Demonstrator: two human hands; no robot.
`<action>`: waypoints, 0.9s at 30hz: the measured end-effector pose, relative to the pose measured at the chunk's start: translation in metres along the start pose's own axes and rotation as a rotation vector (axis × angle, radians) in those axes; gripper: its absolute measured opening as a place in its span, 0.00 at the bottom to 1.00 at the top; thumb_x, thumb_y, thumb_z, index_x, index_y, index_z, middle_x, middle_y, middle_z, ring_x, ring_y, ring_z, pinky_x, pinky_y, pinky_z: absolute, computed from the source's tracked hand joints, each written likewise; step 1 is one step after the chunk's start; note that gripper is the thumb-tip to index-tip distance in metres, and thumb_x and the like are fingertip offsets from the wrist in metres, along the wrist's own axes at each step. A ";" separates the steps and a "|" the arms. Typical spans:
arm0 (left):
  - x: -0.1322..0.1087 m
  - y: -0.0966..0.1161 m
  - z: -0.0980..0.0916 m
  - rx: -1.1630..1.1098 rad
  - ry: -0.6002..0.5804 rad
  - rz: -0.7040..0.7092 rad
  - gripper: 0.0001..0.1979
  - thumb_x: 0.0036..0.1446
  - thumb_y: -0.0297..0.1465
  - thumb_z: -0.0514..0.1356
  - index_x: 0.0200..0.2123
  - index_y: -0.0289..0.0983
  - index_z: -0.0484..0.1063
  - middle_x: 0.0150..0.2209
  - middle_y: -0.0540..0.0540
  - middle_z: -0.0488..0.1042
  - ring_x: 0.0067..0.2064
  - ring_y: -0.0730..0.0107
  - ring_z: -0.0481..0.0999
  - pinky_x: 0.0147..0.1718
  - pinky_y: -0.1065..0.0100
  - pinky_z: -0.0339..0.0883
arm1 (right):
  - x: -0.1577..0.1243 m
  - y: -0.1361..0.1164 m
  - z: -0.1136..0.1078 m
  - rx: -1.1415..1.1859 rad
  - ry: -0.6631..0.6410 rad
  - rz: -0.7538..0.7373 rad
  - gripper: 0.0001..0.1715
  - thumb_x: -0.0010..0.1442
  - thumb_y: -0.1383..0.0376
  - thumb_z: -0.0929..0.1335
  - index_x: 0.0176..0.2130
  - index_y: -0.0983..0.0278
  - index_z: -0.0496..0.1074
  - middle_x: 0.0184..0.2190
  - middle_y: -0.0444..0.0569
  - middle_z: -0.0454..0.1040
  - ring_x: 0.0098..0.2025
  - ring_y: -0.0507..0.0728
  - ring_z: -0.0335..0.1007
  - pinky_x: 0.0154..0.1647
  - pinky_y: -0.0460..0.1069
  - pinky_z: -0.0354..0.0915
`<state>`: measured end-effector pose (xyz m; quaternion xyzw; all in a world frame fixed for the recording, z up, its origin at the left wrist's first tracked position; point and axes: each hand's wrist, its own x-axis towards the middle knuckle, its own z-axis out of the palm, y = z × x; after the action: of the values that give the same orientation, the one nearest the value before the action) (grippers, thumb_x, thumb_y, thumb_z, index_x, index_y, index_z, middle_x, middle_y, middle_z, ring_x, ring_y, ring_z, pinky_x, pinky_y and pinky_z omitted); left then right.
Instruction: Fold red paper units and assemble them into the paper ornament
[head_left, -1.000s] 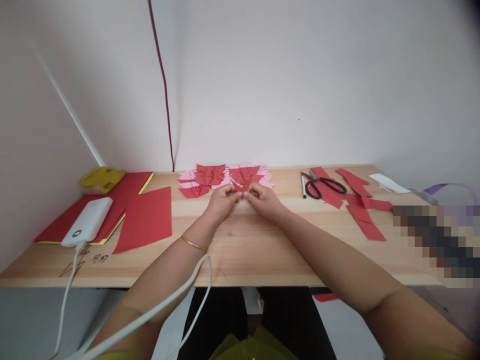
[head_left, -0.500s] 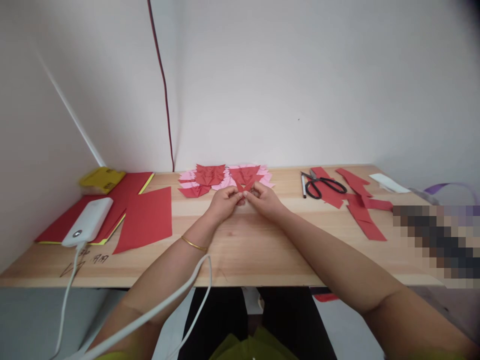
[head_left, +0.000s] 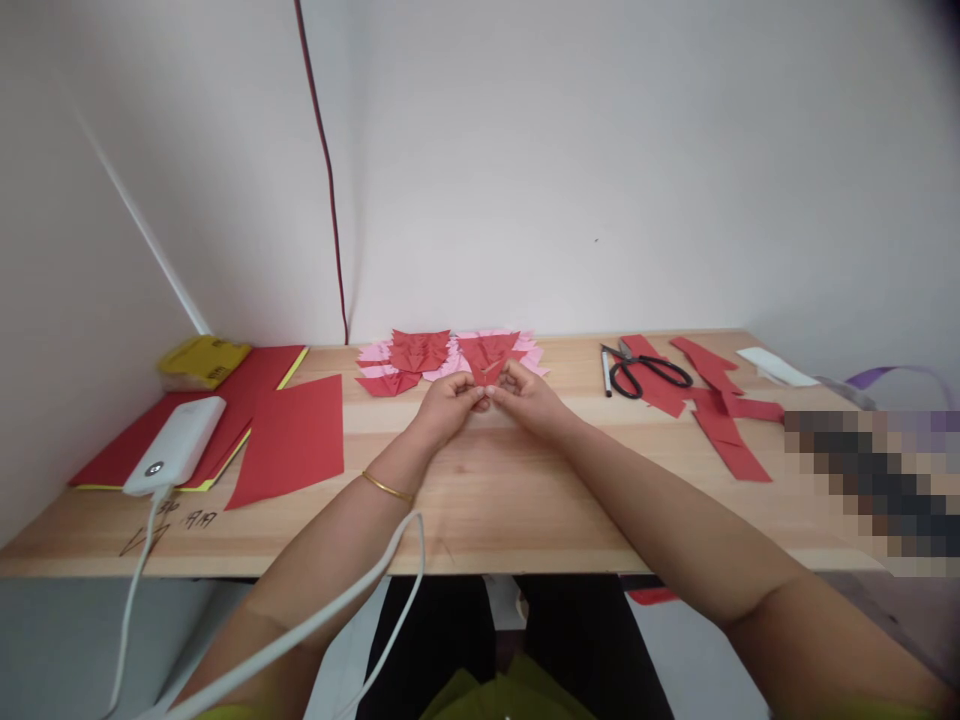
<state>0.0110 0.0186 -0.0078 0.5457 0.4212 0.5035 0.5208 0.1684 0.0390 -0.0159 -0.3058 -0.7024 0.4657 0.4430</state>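
Note:
Both of my hands meet over the middle of the wooden table (head_left: 480,500). My left hand (head_left: 448,402) and my right hand (head_left: 525,395) pinch a small folded red paper piece (head_left: 486,374) between their fingertips, just above the table top. Right behind them lies a heap of folded red and pink paper shapes (head_left: 427,355). A gold bangle sits on my left wrist.
Red paper sheets (head_left: 289,435) and a white power bank (head_left: 174,445) with its cable lie at the left, beside a yellow object (head_left: 202,358). Black scissors (head_left: 646,372), a pen (head_left: 605,370) and red paper offcuts (head_left: 724,420) lie at the right. A wall stands close behind.
The hands stayed nearly in place. My fingers shifted slightly on the red paper piece, which now sits a little more folded between them.

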 end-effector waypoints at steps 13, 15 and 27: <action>0.000 0.001 -0.008 -0.256 -0.200 -0.173 0.14 0.44 0.35 0.67 0.28 0.32 0.68 0.26 0.50 0.70 0.25 0.78 0.69 0.33 0.66 0.67 | -0.001 -0.003 -0.003 0.202 -0.038 0.046 0.18 0.55 0.57 0.69 0.44 0.60 0.65 0.28 0.42 0.69 0.31 0.51 0.65 0.37 0.48 0.62; 0.000 0.000 -0.009 -0.241 -0.187 -0.165 0.14 0.42 0.34 0.68 0.29 0.32 0.69 0.27 0.50 0.71 0.25 0.78 0.69 0.33 0.67 0.67 | -0.001 -0.001 -0.003 0.191 -0.025 0.046 0.18 0.54 0.57 0.69 0.43 0.60 0.66 0.29 0.42 0.70 0.32 0.51 0.66 0.37 0.48 0.62; 0.000 0.007 -0.004 0.166 -0.015 0.092 0.08 0.44 0.33 0.64 0.26 0.34 0.73 0.23 0.51 0.70 0.24 0.76 0.66 0.27 0.72 0.59 | 0.001 0.003 -0.003 0.137 0.047 0.069 0.17 0.50 0.58 0.71 0.39 0.61 0.67 0.31 0.44 0.72 0.35 0.53 0.69 0.41 0.51 0.64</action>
<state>0.0070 0.0182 -0.0015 0.6093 0.4322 0.4862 0.4533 0.1709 0.0428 -0.0178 -0.3095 -0.6473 0.5204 0.4630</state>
